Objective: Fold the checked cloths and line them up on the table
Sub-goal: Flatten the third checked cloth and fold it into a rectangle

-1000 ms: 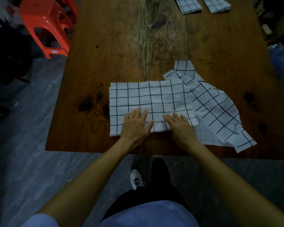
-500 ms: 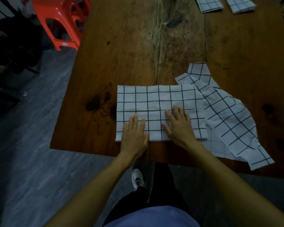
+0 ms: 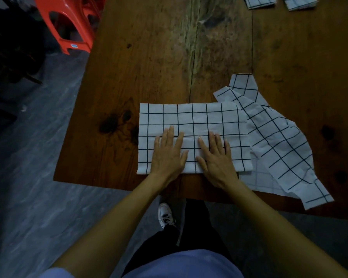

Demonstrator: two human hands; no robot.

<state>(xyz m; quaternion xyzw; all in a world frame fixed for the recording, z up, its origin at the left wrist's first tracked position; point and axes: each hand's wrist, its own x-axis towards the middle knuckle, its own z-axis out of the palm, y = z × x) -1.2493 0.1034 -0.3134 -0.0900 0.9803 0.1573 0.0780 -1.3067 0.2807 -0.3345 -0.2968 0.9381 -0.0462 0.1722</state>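
At the far edge of the wooden table (image 3: 149, 63), head view, two folded checked cloths (image 3: 260, 2) (image 3: 299, 3) are cut off by the top of the frame, so only their near ends show, lying side by side and apart. Along the right side the table runs out of the picture, and dim light leaves that part of its surface hard to read. Near the front edge lies the half-folded checked cloth (image 3: 191, 121), a flat rectangle with a fold line running left to right across its middle. Its right end overlaps a crumpled checked cloth (image 3: 277, 137), which is partly hidden beneath it and reaches to the front edge of the table; how many layers this crumpled piece has cannot be told. Both forearms reach forward from the bottom of the frame. The left hand (image 3: 168, 155) lies palm down on the near half of the half-folded checked cloth, fingers straight and spread, grasping nothing. The right hand (image 3: 215, 159) lies just beside it in the same flat pose, fingers extended and slightly splayed, wrist over the front edge. Beyond the table's far left corner stands a red plastic stool (image 3: 68, 23), partly cropped.
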